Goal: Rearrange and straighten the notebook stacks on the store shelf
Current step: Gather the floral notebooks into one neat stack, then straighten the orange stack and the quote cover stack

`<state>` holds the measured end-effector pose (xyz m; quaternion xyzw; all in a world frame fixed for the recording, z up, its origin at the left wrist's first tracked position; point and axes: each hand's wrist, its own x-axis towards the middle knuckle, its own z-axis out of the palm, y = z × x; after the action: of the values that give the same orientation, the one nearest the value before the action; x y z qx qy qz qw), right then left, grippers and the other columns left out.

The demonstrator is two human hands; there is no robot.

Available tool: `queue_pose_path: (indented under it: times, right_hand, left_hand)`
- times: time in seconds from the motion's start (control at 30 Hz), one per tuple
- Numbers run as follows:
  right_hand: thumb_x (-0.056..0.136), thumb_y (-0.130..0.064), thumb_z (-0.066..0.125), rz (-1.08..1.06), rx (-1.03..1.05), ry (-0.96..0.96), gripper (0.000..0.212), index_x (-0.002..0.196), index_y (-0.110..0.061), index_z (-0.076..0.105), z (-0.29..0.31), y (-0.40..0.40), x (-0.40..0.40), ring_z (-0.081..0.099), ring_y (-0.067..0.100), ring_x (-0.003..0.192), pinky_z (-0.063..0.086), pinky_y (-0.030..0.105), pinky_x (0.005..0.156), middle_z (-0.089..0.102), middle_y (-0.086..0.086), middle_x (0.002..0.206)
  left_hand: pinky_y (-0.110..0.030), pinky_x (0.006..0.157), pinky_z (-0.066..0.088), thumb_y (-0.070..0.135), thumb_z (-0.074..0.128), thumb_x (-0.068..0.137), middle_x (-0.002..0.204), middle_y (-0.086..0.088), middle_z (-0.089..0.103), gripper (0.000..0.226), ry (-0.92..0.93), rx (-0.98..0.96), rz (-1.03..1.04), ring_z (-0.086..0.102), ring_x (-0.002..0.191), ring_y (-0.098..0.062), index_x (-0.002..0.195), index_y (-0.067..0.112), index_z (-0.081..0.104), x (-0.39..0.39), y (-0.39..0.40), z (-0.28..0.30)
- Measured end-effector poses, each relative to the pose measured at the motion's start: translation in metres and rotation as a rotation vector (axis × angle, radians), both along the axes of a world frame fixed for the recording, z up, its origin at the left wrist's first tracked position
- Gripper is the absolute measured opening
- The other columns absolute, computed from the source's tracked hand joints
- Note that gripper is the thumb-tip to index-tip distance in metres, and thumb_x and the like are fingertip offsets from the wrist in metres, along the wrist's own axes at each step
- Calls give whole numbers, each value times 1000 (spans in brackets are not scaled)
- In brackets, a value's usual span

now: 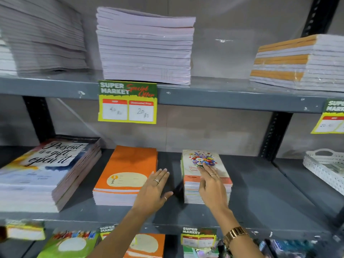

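Observation:
On the middle grey shelf (260,183) stand three notebook stacks: a large one with a "Present is a gift" cover (46,170) at the left, an orange-covered stack (126,174) in the middle, and a narrow floral-covered stack (197,164) to its right. My left hand (154,190) lies flat and open against the orange stack's right edge. Fingers spread, my right hand (212,185) rests on top of the floral stack and hides the cover's lower part. Neither hand grips anything.
The upper shelf carries a tall pale notebook stack (145,49), a skewed grey stack (42,38) at left and an orange-striped stack (297,62) at right. A yellow price tag (127,102) hangs from the shelf edge. A white perforated basket (327,164) sits far right. More notebooks lie below.

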<state>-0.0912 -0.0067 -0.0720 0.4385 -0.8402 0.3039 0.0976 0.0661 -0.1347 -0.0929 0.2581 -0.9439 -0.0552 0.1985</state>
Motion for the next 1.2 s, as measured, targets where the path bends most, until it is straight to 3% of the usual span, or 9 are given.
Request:
queue_pose_path:
  times: [0.23, 0.4, 0.57, 0.67, 0.73, 0.83, 1.03, 1.2]
  right_hand:
    - [98, -15, 42, 93, 14, -8, 41, 139, -19, 46, 0, -41, 56, 22, 17, 145, 25, 27, 116, 31, -4, 155]
    - [100, -23, 40, 161, 88, -12, 42, 142, -22, 40, -8, -63, 95, 22, 18, 145, 26, 29, 116, 26, -7, 157]
    - [99, -32, 38, 231, 213, 0, 48, 146, -20, 32, -17, -84, 128, 18, 13, 146, 30, 28, 114, 19, -7, 159]
    - [99, -37, 37, 235, 296, 0, 55, 149, -19, 24, -22, -95, 138, 10, 13, 148, 22, 30, 118, 12, -5, 160]
    - [100, -39, 34, 220, 350, 6, 57, 150, -18, 19, -26, -98, 141, 5, 13, 148, 14, 30, 120, 8, -3, 161]
    - [100, -41, 32, 165, 370, -29, 57, 151, -21, 14, -32, -100, 145, 1, 11, 148, 20, 30, 119, 7, -7, 161]
    - [101, -39, 33, 126, 376, 8, 55, 150, -22, 18, -30, -102, 146, 6, 10, 148, 4, 27, 120, 13, -7, 160]
    - [101, -35, 35, 119, 465, 73, 54, 150, -21, 19, -26, -105, 145, 9, 11, 148, 5, 25, 120, 15, -5, 160]
  left_hand:
    - [-29, 117, -7, 49, 40, 95, 160, 0, 15, 66, -54, -20, 27, 8, 148, -16, 149, 18, 17, 57, -34, 5]
    - [-45, 120, 12, 44, 48, 94, 155, -9, 27, 65, -30, -59, 30, 23, 145, -28, 145, 8, 29, 92, -50, 4]
    - [-42, 121, 2, 52, 34, 96, 159, -6, 16, 70, -177, -70, 64, 12, 148, -24, 149, 11, 16, 117, -74, -6]
    - [-45, 118, 20, 47, 41, 96, 151, -7, 38, 60, -137, -191, 60, 32, 142, -24, 143, 11, 36, 127, -83, -9]
    - [-42, 120, 14, 40, 33, 100, 154, -6, 32, 55, -137, -180, 24, 25, 144, -22, 146, 11, 28, 130, -90, -11]
    - [-36, 122, 1, 34, 21, 102, 159, -5, 17, 53, -195, -141, -24, 11, 148, -19, 150, 12, 12, 131, -100, -15]
    - [-31, 122, 2, 32, 23, 103, 158, -2, 22, 50, -104, -104, -56, 14, 147, -15, 149, 15, 18, 131, -107, -21]
    - [-29, 121, 1, 31, 26, 102, 158, 0, 23, 49, -73, -83, -77, 15, 147, -13, 149, 17, 20, 131, -110, -23]
